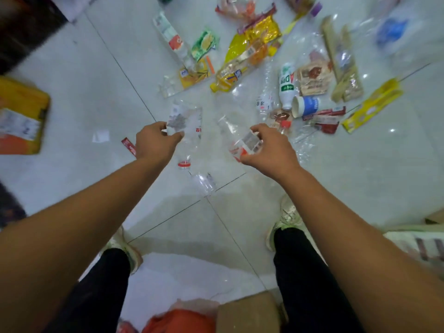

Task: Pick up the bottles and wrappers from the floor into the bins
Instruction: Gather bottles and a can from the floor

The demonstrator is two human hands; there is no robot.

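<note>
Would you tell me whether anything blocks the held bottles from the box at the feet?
Nothing visible does. Left hand grips a crushed bottle, right hand a labelled bottle; between them and the box lie only floor and a loose bottle.

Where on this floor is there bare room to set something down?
Bare tile lies between the yellow package and the left hand, bar a paper scrap and a red wrapper; more between the shoes. Beyond the right hand it is crowded: white bottle, paper cup, yellow wrappers.

Bottles [287, 85], wrappers [257, 32] on floor [96, 80] ahead (box [247, 313] between legs [302, 272])
</note>
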